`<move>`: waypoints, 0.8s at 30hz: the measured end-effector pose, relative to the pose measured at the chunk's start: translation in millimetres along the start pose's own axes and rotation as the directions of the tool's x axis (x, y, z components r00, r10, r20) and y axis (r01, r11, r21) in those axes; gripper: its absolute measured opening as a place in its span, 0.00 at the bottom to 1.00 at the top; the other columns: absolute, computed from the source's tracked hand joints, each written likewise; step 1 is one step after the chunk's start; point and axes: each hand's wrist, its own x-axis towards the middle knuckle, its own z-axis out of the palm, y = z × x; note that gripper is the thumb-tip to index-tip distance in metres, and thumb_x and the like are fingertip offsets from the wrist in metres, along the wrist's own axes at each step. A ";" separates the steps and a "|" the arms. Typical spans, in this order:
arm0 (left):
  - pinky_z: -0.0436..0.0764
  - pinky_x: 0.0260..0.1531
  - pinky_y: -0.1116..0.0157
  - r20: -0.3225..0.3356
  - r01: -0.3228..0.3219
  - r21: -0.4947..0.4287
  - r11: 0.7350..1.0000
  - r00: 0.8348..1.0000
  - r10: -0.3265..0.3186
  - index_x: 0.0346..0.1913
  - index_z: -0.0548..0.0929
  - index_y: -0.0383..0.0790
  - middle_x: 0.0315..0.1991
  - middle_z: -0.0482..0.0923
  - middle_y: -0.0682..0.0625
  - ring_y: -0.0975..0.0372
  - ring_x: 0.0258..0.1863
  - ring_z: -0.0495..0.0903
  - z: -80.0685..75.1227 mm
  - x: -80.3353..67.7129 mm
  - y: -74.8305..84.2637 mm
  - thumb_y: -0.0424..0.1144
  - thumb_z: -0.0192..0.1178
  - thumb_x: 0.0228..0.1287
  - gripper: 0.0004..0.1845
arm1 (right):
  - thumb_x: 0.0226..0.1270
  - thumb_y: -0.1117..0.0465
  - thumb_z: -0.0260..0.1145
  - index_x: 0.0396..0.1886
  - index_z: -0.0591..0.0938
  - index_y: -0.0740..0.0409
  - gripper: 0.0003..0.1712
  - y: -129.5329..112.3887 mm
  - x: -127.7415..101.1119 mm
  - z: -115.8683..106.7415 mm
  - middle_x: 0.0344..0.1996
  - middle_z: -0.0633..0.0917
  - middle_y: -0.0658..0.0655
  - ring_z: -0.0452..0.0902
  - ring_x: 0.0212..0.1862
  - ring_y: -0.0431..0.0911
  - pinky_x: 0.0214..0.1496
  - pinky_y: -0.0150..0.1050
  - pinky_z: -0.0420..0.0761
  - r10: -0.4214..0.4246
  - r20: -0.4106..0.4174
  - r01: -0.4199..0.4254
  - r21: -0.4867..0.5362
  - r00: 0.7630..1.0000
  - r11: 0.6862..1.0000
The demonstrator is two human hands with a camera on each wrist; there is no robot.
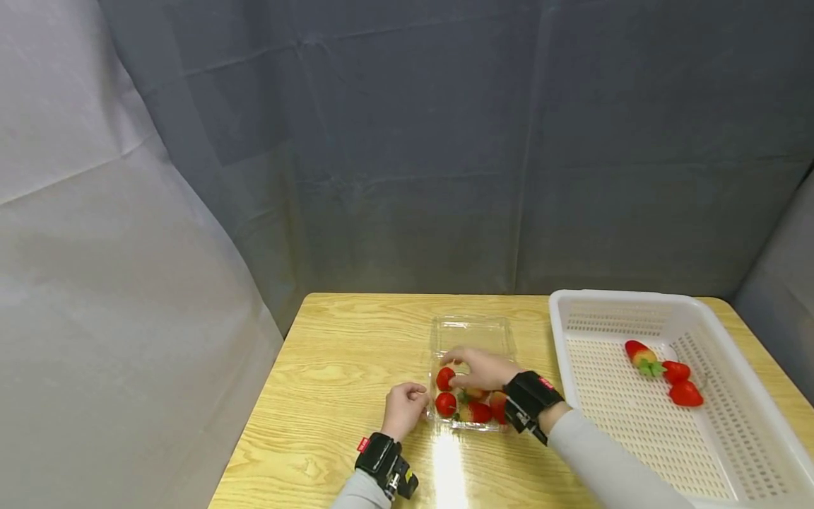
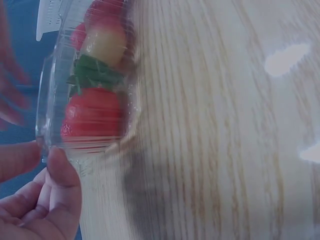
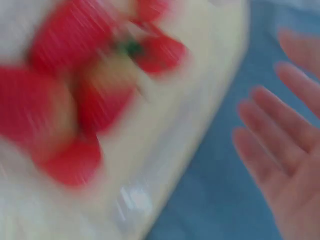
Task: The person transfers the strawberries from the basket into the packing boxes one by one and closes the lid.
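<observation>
Clear plastic clamshell punnet (image 1: 469, 332), lid folded back flat toward the far edge of the table; stands near the middle of the wooden table (image 1: 331, 367), toward the person's side. Contents: several red strawberries (image 1: 445, 404) with green caps, packed in the near half of the punnet (one berry in the left wrist view shows a pale yellowish shoulder). Left hand (image 1: 403, 409): set against the punnet's near left corner, fingers curled, thumb and fingertips (image 2: 60, 170) pinching the clear rim there. Right hand (image 1: 485, 369): lowered over the open punnet, fingers bent down onto the uppermost strawberry (image 1: 445, 378) at the left side of the box; whether the fingers actually grip that berry cannot be told from the head view, and the right wrist view is blurred, showing only straight, spread fingers (image 3: 270, 125) beside the red fruit. Both wrists carry black strapped camera units; grey sleeves. White perforated plastic basket (image 1: 575, 311): stands to the right of the punnet, just apart from it, holding three loose strawberries (image 1: 675, 371) grouped toward its far right part. Backdrop: grey cloth behind the table, white cloth at left.
</observation>
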 end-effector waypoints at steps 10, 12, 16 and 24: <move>0.73 0.14 0.71 0.006 -0.012 0.017 1.000 1.000 0.012 0.33 0.80 0.26 0.20 0.79 0.45 0.63 0.15 0.76 -1.6 0.6 -0.9 0.26 0.60 0.53 0.05 | 0.56 0.68 0.63 0.56 0.69 0.68 0.27 72.7 -73.0 -116.8 0.54 0.66 0.74 0.61 0.55 0.67 0.54 0.60 0.63 0.218 -0.753 -0.359 -0.026 0.620 0.933; 0.73 0.14 0.71 0.006 -0.019 0.009 1.000 1.000 0.019 0.33 0.80 0.25 0.20 0.79 0.45 0.63 0.15 0.76 -2.6 1.1 -0.5 0.26 0.60 0.53 0.05 | 0.58 0.66 0.61 0.58 0.66 0.69 0.29 89.6 -92.0 -123.5 0.55 0.63 0.77 0.59 0.55 0.70 0.53 0.62 0.62 0.329 -0.725 -0.467 0.012 0.605 0.884; 0.73 0.13 0.72 0.006 -0.022 0.010 1.000 1.000 0.022 0.33 0.80 0.25 0.19 0.78 0.45 0.63 0.15 0.76 -2.3 2.0 0.1 0.26 0.61 0.52 0.06 | 0.60 0.62 0.57 0.61 0.61 0.73 0.32 129.5 -127.0 -120.8 0.54 0.59 0.82 0.57 0.53 0.74 0.50 0.66 0.62 0.514 -0.583 -0.608 0.042 0.630 0.793; 0.72 0.13 0.72 0.012 -0.019 0.018 1.000 1.000 0.019 0.33 0.80 0.25 0.19 0.78 0.43 0.64 0.14 0.75 -1.0 0.2 1.7 0.26 0.60 0.53 0.05 | 0.57 0.62 0.57 0.58 0.60 0.78 0.33 175.4 -170.3 -88.5 0.49 0.62 0.85 0.61 0.48 0.76 0.45 0.65 0.68 0.648 -0.388 -0.713 -0.035 0.656 0.701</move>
